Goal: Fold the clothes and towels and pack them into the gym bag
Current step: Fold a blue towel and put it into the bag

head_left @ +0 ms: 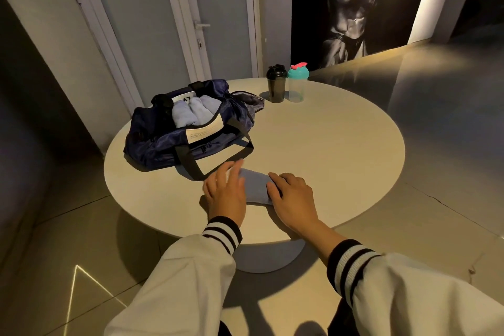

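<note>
A light blue towel (256, 185), folded or rolled into a short bundle, lies on the round table near its front edge. My left hand (226, 191) lies over its left end with the fingers spread and fairly straight. My right hand (291, 199) rests on its right end, fingers bent down over the cloth. A navy gym bag (163, 142) stands open at the table's left, with rolled light blue towels (191, 113) and a white item inside. Its black strap loops toward the towel.
Two shaker bottles stand at the table's far edge: a black one (276, 83) and a clear one with a teal lid (297, 82). The round beige table (327, 150) stands on a pedestal. Closed doors are behind the bag.
</note>
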`<action>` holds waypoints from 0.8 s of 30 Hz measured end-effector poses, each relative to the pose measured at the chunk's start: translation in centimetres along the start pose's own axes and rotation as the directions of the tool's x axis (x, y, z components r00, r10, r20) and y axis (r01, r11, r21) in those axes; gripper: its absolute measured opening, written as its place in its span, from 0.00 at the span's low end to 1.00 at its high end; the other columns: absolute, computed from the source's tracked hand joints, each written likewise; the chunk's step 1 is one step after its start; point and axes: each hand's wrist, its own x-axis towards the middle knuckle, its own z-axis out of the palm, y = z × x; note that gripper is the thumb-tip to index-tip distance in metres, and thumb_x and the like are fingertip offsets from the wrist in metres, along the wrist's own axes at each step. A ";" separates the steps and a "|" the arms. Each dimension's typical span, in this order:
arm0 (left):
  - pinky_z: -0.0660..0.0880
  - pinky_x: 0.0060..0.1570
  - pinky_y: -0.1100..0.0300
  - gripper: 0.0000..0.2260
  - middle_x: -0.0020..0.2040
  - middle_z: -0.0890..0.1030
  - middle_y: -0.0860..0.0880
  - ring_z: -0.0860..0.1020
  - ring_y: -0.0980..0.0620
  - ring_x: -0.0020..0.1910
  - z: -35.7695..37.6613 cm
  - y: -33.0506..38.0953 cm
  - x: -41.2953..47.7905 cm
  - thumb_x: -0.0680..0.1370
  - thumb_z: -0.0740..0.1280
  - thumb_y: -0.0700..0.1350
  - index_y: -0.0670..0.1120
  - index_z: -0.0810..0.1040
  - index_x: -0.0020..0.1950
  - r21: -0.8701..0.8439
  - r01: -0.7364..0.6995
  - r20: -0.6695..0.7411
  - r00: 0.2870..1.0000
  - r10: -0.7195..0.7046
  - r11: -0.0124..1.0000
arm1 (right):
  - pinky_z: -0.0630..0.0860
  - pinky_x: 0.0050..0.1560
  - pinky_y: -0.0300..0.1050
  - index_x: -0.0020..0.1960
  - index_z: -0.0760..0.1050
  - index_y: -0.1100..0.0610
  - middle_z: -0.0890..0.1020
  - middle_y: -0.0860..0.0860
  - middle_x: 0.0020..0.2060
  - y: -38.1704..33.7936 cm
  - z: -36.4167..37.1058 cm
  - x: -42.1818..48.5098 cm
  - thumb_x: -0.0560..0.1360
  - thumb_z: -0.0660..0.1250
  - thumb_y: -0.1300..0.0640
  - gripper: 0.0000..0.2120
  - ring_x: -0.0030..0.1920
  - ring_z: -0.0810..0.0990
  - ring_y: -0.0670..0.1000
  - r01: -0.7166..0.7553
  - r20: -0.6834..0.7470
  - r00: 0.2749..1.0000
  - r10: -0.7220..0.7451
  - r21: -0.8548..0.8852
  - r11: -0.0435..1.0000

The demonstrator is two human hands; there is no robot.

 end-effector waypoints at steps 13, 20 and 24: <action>0.55 0.77 0.44 0.32 0.82 0.52 0.48 0.52 0.45 0.80 1.7 -0.5 0.2 0.78 0.50 0.70 0.58 0.56 0.80 -0.010 0.097 0.358 0.929 -0.087 0.995 | 0.70 0.52 0.52 0.70 0.70 0.47 0.83 0.53 0.55 0.2 -1.1 -0.4 0.84 0.45 0.44 0.22 0.54 0.76 0.60 -0.013 0.064 0.998 0.008 0.083 0.996; 0.61 0.74 0.43 0.32 0.77 0.66 0.47 0.63 0.44 0.74 2.1 -0.7 0.1 0.79 0.53 0.69 0.58 0.56 0.79 -0.105 0.227 0.307 0.933 -0.186 0.968 | 0.72 0.56 0.51 0.68 0.72 0.45 0.81 0.51 0.59 -1.1 -0.9 0.0 0.79 0.48 0.37 0.25 0.57 0.76 0.57 -0.194 0.131 0.978 0.162 0.282 0.940; 0.69 0.69 0.40 0.26 0.79 0.60 0.50 0.64 0.44 0.74 2.5 -1.1 1.5 0.79 0.58 0.64 0.63 0.59 0.77 -0.418 0.310 0.285 0.937 -0.201 0.854 | 0.76 0.54 0.48 0.62 0.76 0.51 0.81 0.49 0.55 -2.8 -1.7 1.4 0.83 0.55 0.44 0.17 0.53 0.78 0.52 -0.235 0.203 0.967 0.153 0.484 0.843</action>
